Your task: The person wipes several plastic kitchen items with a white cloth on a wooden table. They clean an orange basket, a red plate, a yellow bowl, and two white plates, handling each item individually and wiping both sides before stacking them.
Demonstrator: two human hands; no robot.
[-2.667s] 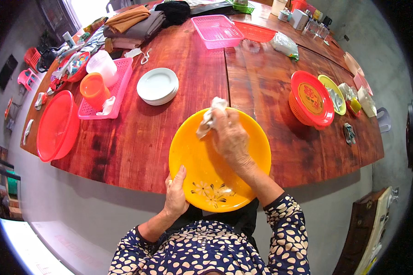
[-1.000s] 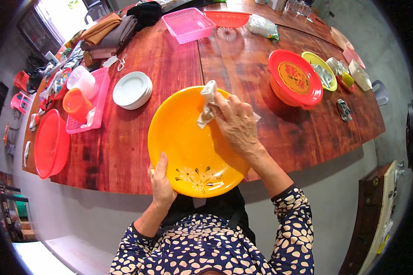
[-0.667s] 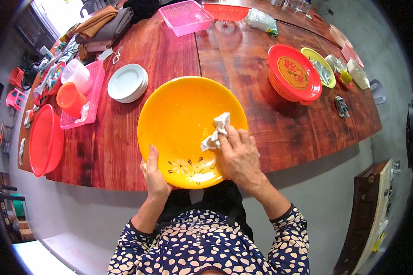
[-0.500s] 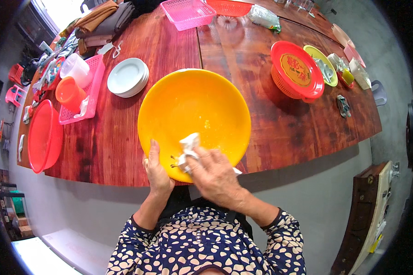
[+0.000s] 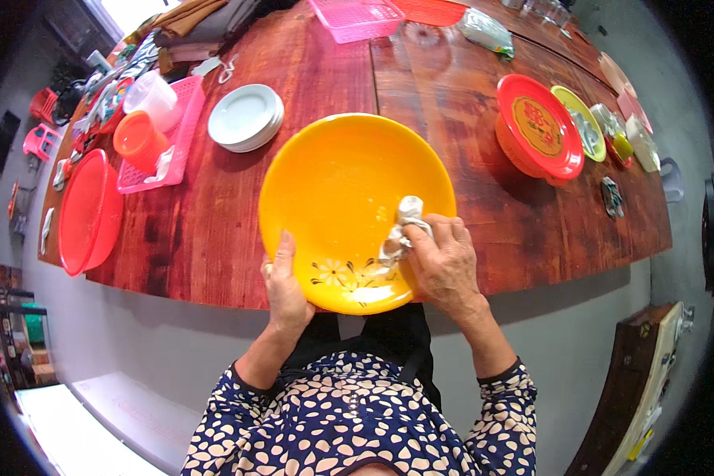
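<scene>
A large round yellow basin with a printed flower pattern near its lower rim is tilted toward me at the table's front edge. My left hand grips its lower left rim, thumb over the inside and the fingers hidden behind. Bunched in my right hand is a crumpled white cloth, pressed on the right inner side of the basin. A few small pale spots show inside the basin, left of the cloth.
Left of the basin stand stacked white plates, a pink tray with plastic cups, and a red basin. A red round tray lies over a basket at right. Farther back is a pink basket.
My right hand has moved the cloth from the basin's lower middle to its right side, uncovering the flower pattern. The whole view has shifted slightly; my left hand keeps its hold.
</scene>
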